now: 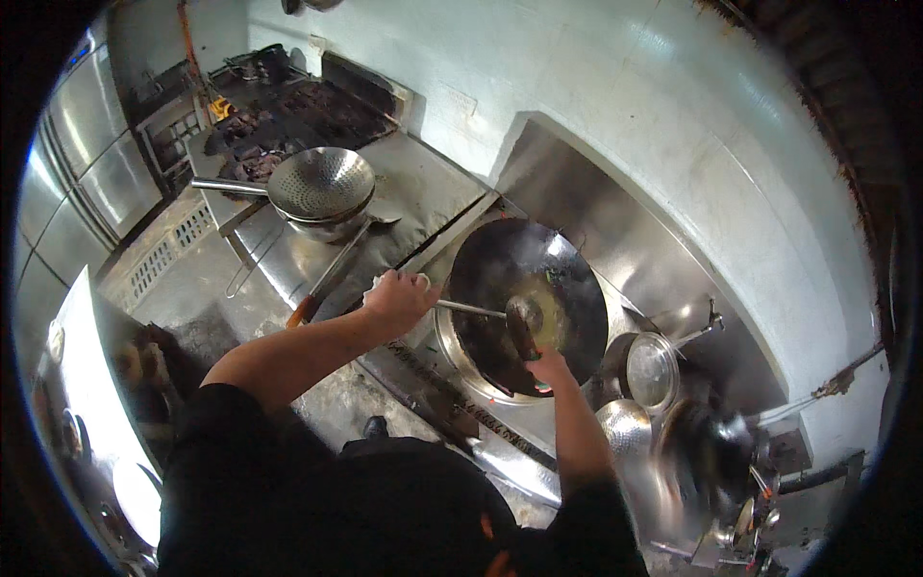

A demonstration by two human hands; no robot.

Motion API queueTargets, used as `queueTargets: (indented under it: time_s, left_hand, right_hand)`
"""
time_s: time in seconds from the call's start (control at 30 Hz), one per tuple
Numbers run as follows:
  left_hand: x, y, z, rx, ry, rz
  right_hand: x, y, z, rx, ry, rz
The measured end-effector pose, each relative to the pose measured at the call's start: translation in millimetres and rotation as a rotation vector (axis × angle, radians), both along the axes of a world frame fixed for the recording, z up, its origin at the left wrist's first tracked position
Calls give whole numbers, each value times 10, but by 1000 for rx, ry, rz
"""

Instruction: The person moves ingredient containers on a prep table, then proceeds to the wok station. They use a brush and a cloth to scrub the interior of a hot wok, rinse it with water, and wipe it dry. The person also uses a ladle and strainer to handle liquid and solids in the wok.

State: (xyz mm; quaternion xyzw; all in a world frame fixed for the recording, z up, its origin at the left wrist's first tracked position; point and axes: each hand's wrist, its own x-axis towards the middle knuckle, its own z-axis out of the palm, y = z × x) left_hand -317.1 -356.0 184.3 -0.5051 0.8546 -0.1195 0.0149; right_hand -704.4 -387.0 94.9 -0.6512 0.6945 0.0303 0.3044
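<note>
My left hand (404,299) is closed around a white cloth (376,287) and the end of a metal handle at the near left side of a dark wok (570,288). That handle looks like a ladle's (472,309), and it runs over the wok to a round end near the middle. In my right hand (551,369) is a dark brown tool, seemingly a brush (518,328), with green and red by my fingers. Its far end meets the ladle's round end over the wok. Some cloudy liquid (554,328) lies in the wok's bottom.
Left of the wok, a perforated metal strainer (321,180) rests on a metal bowl (324,229), beside a long-handled spatula (339,263). A faucet (710,317) reaches over a round lidded or sieve-like vessel (651,371) on the right. Another perforated ladle (624,425) lies below it.
</note>
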Motion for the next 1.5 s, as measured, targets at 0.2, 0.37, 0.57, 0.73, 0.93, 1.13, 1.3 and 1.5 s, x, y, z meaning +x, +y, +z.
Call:
queueTargets:
  time_s: [0.2, 0.37, 0.57, 0.73, 0.93, 1.13, 1.3, 1.5]
  left_hand:
    - [-14, -273, -21, 246, 6, -64]
    - [149, -325, 32, 584, 222, -62]
    - [525, -103, -795, 996, 881, -225]
    - [584, 494, -1092, 1441, 1476, -16]
    - [502, 1099, -1009, 1481, 1749, 311]
    - [497, 1581, -829, 1189, 1652, 294]
    - [442, 1622, -508, 602, 1509, 335]
    - [929, 1369, -244, 234, 1275, 844]
  right_hand:
    - [-369, -36, 180, -105, 612, 90]
    - [-552, -130, 56, -193, 475, -262]
    - [-312, 108, 181, -29, -332, -609]
    - [63, 358, 293, -208, -418, -534]
    - [-193, 467, 57, -247, -153, -167]
    - [-1005, 391, 365, 168, -177, 1]
    - [-918, -217, 277, -154, 398, 241]
    - [369, -860, -531, -252, -83, -314]
